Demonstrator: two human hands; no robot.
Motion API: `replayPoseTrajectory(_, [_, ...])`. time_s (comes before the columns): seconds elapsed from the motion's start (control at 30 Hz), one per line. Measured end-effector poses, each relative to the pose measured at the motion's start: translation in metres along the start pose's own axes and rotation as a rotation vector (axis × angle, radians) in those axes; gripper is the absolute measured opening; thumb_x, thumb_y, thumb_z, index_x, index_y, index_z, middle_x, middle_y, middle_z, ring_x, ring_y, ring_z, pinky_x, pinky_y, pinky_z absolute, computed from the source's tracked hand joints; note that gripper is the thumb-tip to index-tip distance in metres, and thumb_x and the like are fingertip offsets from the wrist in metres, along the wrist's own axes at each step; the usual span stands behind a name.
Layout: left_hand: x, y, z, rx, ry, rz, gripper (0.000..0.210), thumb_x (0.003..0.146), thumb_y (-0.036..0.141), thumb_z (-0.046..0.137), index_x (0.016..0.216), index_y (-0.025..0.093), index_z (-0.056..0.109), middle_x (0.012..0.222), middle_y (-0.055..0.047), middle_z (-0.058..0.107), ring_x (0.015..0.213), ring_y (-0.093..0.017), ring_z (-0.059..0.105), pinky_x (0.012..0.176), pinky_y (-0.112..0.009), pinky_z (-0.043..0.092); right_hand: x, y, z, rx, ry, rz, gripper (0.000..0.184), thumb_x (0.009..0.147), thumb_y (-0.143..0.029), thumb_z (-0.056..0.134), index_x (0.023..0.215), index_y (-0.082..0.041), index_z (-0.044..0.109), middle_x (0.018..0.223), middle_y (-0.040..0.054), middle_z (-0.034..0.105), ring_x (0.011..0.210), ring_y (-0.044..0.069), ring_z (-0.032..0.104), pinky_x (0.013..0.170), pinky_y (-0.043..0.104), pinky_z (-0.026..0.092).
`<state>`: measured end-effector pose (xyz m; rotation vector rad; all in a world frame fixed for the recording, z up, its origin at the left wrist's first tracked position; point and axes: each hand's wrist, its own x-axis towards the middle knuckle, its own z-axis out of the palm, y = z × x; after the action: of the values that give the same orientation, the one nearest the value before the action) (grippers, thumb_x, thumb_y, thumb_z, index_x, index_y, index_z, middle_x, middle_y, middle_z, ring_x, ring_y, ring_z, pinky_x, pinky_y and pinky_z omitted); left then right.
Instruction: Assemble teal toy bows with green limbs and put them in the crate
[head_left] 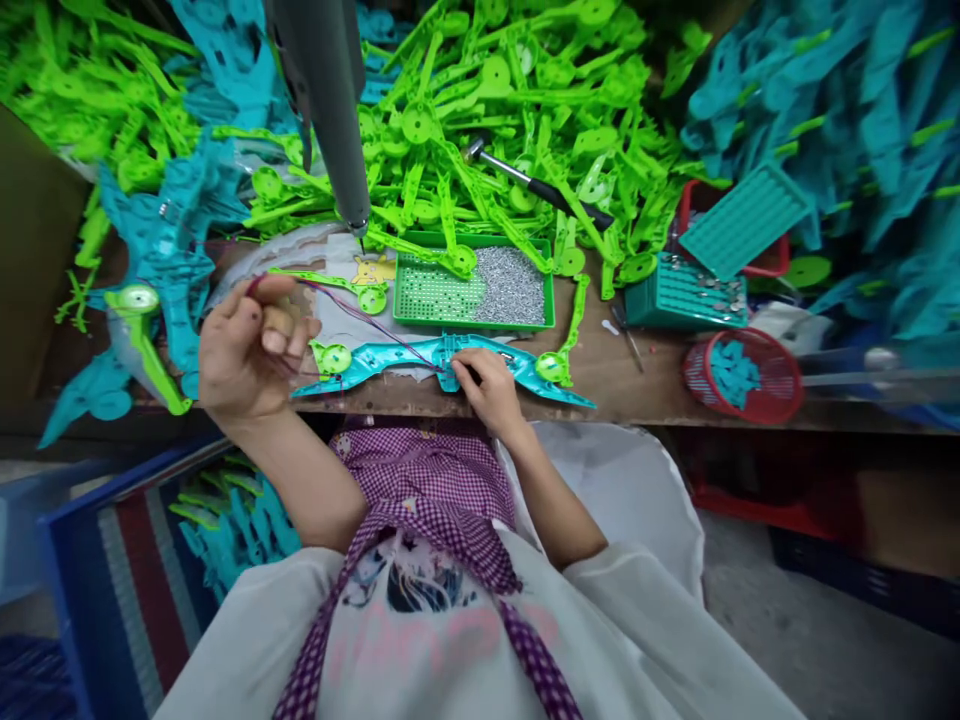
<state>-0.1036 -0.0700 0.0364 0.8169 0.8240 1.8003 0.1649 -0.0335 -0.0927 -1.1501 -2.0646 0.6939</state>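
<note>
My left hand (259, 350) is raised over the left part of the bench, its fingers curled closed around a thin purple cord (360, 312). The cord runs from these fingers to the middle of a blue plastic toy bow (390, 354) lying along the bench's front edge. Closed at the bow's centre, my right hand (487, 388) grips it there with thumb and fingers; the exact fingertip contact is partly hidden. Green plastic arms with round ends (332, 358) sit at both sides of the bow.
A grey power screwdriver (330, 120) hangs above the bench. Behind the bow stands a green tray (551, 300) of small screws. A hammer (540, 185) lies on heaped green parts. To the right are a red basket (784, 385) and teal trays (682, 300).
</note>
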Motion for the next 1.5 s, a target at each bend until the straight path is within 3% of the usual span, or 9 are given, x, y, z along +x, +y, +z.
replayPoseTrajectory(0.17, [-0.010,-0.039,0.047,-0.159,0.247,-0.428,0.016,0.097,0.021,0.053,0.098,0.018,0.069,0.063,0.004,0.065,0.057,-0.006,0.062,0.052,-0.015,0.050,-0.013,-0.039,-0.021,0.122,0.247,-0.052,0.020,0.095,-0.035,0.050,0.092,-0.022,0.065,0.091,0.0066,0.072,0.091,0.019,0.068,0.084,0.039,0.054])
replayPoseTrajectory(0.3, [-0.034,-0.079,0.064,-0.196,0.245,-0.554,0.015,0.093,0.022,0.060,0.105,0.017,0.068,0.073,0.002,0.069,0.059,-0.005,0.064,0.054,-0.013,0.050,-0.021,-0.075,-0.021,0.251,-0.136,-0.020,0.031,0.086,-0.051,0.063,0.087,-0.020,0.062,0.074,0.0027,0.068,0.063,0.014,0.063,0.061,0.028,0.052])
replayPoseTrajectory(0.53, [-0.048,-0.090,0.052,-0.227,0.265,-0.644,0.019,0.096,0.025,0.057,0.112,0.018,0.065,0.083,0.000,0.072,0.073,-0.008,0.069,0.069,-0.016,0.057,-0.024,-0.068,0.005,0.653,-0.223,0.372,0.025,0.086,-0.047,0.063,0.089,-0.022,0.057,0.075,-0.0011,0.065,0.061,0.011,0.062,0.058,0.026,0.053])
replayPoseTrajectory(0.83, [-0.081,-0.101,0.032,0.087,0.124,-0.491,0.027,0.079,0.030,0.077,0.104,0.020,0.071,0.108,-0.005,0.072,0.103,-0.015,0.067,0.095,-0.026,0.053,-0.023,-0.067,0.004,0.732,-0.176,0.383,0.024,0.085,-0.045,0.064,0.082,-0.021,0.058,0.073,-0.0012,0.066,0.065,0.011,0.064,0.063,0.026,0.056])
replayPoseTrajectory(1.07, [-0.116,-0.105,0.012,0.367,-0.058,-0.683,0.025,0.074,0.032,0.079,0.094,0.018,0.073,0.072,-0.002,0.068,0.054,-0.010,0.057,0.051,-0.024,0.049,-0.034,-0.071,0.001,0.787,-0.090,0.494,0.028,0.084,-0.049,0.065,0.081,-0.022,0.058,0.063,-0.0027,0.064,0.055,0.011,0.062,0.054,0.025,0.055])
replayPoseTrajectory(1.17, [-0.111,-0.096,0.012,0.412,-0.232,-0.768,0.027,0.074,0.032,0.078,0.096,0.017,0.073,0.067,-0.001,0.065,0.055,-0.011,0.058,0.054,-0.026,0.051,-0.039,-0.057,-0.031,0.665,0.049,0.455,0.029,0.085,-0.050,0.062,0.082,-0.022,0.058,0.066,-0.0011,0.068,0.057,0.013,0.065,0.057,0.027,0.056])
replayPoseTrajectory(1.27, [-0.108,-0.082,0.003,0.539,-0.228,-0.745,0.031,0.072,0.029,0.078,0.101,0.018,0.072,0.072,-0.001,0.067,0.064,-0.014,0.064,0.060,-0.028,0.055,-0.055,-0.029,-0.091,0.368,0.280,0.474,0.030,0.079,-0.052,0.068,0.076,-0.023,0.060,0.063,0.0010,0.068,0.056,0.016,0.065,0.056,0.031,0.054])
replayPoseTrajectory(1.4, [-0.112,-0.067,-0.021,0.659,-0.063,-0.620,0.032,0.073,0.027,0.078,0.104,0.018,0.071,0.086,-0.006,0.074,0.078,-0.017,0.071,0.073,-0.030,0.059,-0.102,0.023,-0.170,-0.041,0.901,0.649,0.036,0.060,-0.059,0.080,0.065,-0.028,0.062,0.053,0.0073,0.062,0.044,0.021,0.057,0.049,0.041,0.045])
replayPoseTrajectory(1.5, [-0.109,-0.059,-0.034,0.690,0.092,-0.458,0.027,0.076,0.025,0.077,0.102,0.019,0.072,0.089,-0.005,0.076,0.082,-0.016,0.072,0.079,-0.029,0.060,-0.143,0.058,-0.202,-0.187,0.824,0.750,0.039,0.064,-0.067,0.072,0.060,-0.032,0.056,0.046,0.0038,0.054,0.034,0.019,0.047,0.039,0.039,0.037])
